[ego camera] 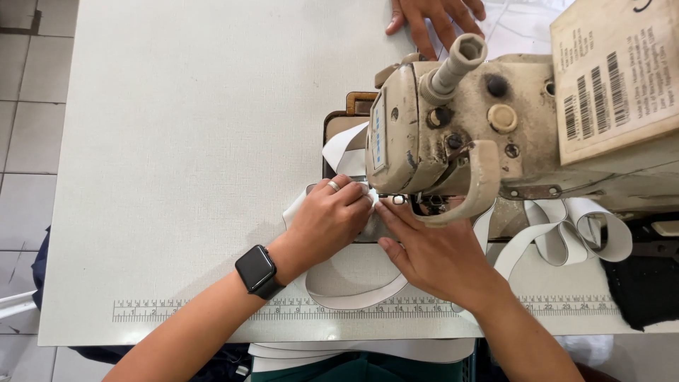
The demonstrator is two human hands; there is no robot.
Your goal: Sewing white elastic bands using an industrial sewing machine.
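Both hands press the white band [353, 283] flat at the needle: left hand [329, 223] fingers curled, right hand [431, 255] flat; band loops toward the person.

I take this for a garment workshop — a worn, cream-coloured industrial sewing machine [467, 134] sits on a broad white tabletop [191, 141] with a measuring scale [212, 310] along its near edge, loops of white elastic band [566, 237] lie beside it, and another person's hand [435, 18] rests across the tabletop
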